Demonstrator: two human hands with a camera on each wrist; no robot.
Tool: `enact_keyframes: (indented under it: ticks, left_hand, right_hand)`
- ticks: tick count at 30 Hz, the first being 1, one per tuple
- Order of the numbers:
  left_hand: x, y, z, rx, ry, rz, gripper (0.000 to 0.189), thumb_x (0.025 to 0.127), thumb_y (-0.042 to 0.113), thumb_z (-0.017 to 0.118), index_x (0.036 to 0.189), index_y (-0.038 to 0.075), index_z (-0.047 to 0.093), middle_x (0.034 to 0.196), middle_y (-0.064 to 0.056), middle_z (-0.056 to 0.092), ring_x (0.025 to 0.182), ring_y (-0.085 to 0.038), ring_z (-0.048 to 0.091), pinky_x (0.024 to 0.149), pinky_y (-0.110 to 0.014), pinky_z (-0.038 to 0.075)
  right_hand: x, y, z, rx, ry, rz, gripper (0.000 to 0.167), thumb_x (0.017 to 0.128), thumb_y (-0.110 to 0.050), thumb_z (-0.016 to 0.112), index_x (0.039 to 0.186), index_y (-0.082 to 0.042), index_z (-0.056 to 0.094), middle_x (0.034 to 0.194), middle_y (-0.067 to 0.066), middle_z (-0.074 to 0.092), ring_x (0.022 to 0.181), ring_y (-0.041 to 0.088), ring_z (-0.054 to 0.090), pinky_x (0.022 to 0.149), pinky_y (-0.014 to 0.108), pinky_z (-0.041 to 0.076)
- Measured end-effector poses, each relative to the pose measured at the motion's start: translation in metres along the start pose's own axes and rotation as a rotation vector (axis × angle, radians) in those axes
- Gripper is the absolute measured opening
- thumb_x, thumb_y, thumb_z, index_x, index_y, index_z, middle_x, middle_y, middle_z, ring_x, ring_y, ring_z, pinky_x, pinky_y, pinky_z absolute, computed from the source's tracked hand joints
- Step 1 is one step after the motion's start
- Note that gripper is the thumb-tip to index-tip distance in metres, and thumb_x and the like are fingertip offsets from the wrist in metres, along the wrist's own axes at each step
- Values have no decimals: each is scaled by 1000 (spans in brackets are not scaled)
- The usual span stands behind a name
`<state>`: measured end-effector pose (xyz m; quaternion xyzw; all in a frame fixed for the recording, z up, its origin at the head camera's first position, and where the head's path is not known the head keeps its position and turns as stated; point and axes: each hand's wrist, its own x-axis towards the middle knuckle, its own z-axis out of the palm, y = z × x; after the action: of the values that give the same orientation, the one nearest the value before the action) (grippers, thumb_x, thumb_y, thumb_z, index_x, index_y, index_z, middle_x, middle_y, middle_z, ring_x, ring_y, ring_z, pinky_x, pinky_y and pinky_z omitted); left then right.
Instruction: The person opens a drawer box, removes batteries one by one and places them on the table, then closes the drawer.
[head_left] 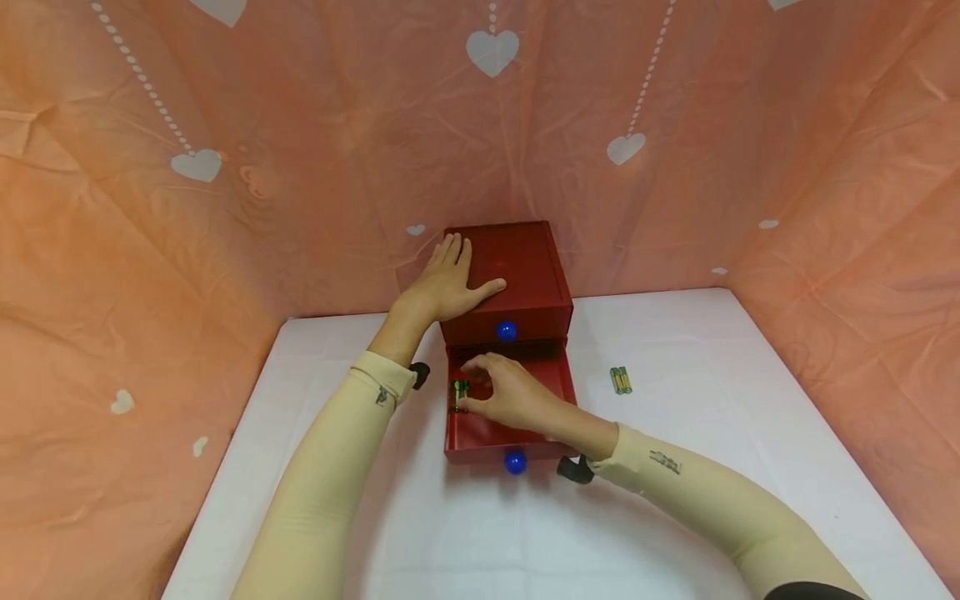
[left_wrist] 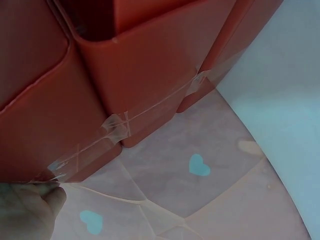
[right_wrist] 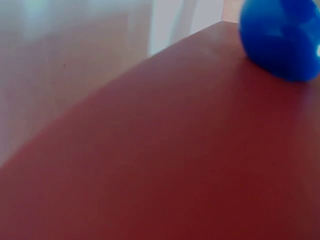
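A red two-drawer box (head_left: 517, 258) stands against the back curtain, its lower drawer (head_left: 480, 433) pulled out and its upper one closed. My left hand (head_left: 446, 283) rests on the box top, fingers straight and thumb spread. Inside the lower drawer, my right hand (head_left: 517, 396) reaches toward the left wall with thumb and fingers apart. Green-and-gold batteries (head_left: 458, 395) lie along that wall, right at the thumb tip. The left wrist view shows the box's side (left_wrist: 145, 70) with clear tape, plus part of the left hand (left_wrist: 25, 210). The right wrist view is filled by the red drawer front (right_wrist: 175, 150).
More green-and-gold batteries (head_left: 621, 380) lie side by side on the white table (head_left: 675, 350), right of the box. Blue round knobs sit on the upper drawer (head_left: 506, 331) and on the lower drawer front (head_left: 515, 462). An orange curtain (head_left: 360, 150) with white hearts encloses the table.
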<state>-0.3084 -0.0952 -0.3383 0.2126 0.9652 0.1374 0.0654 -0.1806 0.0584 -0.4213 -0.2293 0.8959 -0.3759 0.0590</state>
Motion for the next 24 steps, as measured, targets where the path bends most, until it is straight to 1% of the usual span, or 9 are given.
enact_keyframes:
  ticks: [7,18,24]
  left_hand:
    - [-2,1,-1,8,1,10,107,105,74,41,171,1,0,179,-18,-9,166,-28,-14,134,-41,-6]
    - [-2,1,-1,9,-8,4,107,105,76,39,172,2,0,180,-17,-10,166,-28,-14,134,-41,-6]
    - [-1,1,-1,4,-17,-3,107,104,76,39,172,3,0,179,-16,-11,166,-28,-15,134,-41,-6]
  right_hand:
    - [1,2,5,-17,18,-3,51,93,-28,87,133,-2,69,126,9,71,118,27,66,107,46,55]
    - [4,7,6,-76,12,-36,48,92,-25,88,129,-1,70,122,11,71,120,30,65,112,47,51]
    - [6,10,8,-83,-7,-29,48,92,-24,88,130,0,70,122,11,71,120,30,65,113,47,51]
